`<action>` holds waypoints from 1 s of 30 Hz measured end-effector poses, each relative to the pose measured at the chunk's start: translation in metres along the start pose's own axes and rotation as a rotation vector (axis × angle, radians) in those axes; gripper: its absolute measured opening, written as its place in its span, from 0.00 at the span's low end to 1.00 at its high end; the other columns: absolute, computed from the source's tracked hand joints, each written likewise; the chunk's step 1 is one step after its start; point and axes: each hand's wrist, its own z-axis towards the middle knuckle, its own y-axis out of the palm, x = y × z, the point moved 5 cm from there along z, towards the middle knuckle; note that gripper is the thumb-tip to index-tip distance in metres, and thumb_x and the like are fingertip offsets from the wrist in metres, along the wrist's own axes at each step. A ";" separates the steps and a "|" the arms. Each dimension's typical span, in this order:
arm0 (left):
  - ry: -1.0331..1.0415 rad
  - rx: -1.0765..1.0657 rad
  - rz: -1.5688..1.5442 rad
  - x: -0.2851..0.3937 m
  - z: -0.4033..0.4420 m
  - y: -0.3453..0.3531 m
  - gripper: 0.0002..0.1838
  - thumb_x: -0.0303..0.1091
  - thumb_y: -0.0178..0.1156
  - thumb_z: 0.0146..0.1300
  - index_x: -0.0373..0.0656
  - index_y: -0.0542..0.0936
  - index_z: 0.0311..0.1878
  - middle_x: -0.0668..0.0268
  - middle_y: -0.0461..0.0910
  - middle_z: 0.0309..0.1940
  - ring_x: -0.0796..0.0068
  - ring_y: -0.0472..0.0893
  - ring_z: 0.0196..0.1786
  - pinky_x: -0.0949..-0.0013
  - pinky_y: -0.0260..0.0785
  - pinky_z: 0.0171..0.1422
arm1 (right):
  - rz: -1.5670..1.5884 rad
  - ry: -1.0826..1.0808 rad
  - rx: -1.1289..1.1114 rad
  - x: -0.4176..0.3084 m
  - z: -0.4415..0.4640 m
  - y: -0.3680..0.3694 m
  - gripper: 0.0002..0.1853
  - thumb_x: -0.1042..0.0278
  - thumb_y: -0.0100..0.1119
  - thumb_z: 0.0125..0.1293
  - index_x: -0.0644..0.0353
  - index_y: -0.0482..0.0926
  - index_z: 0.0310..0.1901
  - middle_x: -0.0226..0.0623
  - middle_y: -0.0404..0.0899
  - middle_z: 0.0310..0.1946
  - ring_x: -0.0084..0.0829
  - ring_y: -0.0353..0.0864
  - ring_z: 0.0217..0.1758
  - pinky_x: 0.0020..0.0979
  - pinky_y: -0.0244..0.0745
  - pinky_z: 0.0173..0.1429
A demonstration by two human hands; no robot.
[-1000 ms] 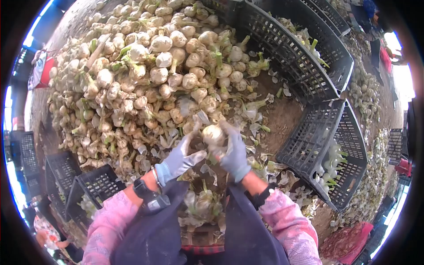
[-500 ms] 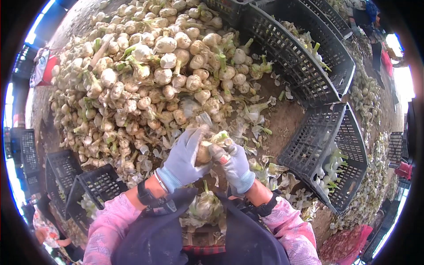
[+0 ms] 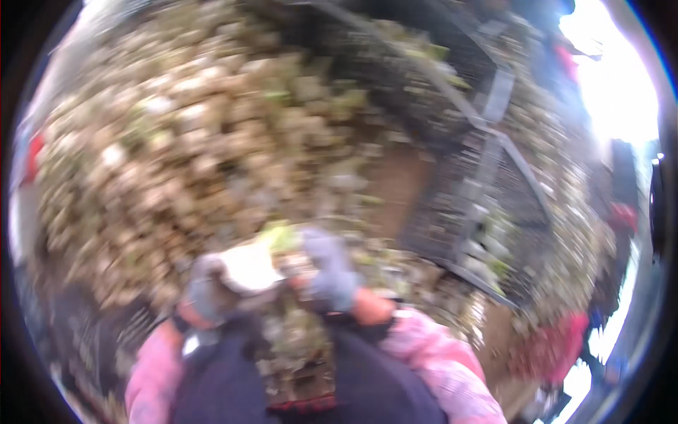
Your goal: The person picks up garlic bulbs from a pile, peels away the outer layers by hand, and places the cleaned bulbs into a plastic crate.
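Motion blurs the whole view. In front of my body, my left hand [image 3: 215,288], in a grey glove, is wrapped round the side of a pale white bulb [image 3: 251,268]. The bulb's green stem end [image 3: 280,238] points up and to the right. My right hand [image 3: 326,272], also gloved, is closed beside the stem end, its fingertips near the bulb. Beyond both hands spreads a big heap of bulbs [image 3: 176,141]. Loose peelings [image 3: 296,336] lie low between my knees.
A black crate with white bulbs [image 3: 452,205] stands at the right, touching a longer black crate [image 3: 395,71] behind it. Bare soil [image 3: 402,187] shows between heap and crates. A red-pink sack [image 3: 554,346] lies at lower right. Dark, blurred shapes are at lower left.
The view has swung and blurred, with the scene shifted left. My hands have moved left and a little apart. The bulb now shows bright white between them, its stem end to the right.
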 end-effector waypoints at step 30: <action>0.330 0.038 0.599 0.002 0.032 0.009 0.30 0.50 0.43 0.77 0.38 0.62 0.72 0.62 0.68 0.66 0.69 0.70 0.66 0.65 0.59 0.71 | 0.614 0.146 0.138 -0.040 -0.028 -0.033 0.14 0.64 0.62 0.61 0.66 0.77 0.42 0.34 0.78 0.30 0.23 0.74 0.33 0.27 0.70 0.37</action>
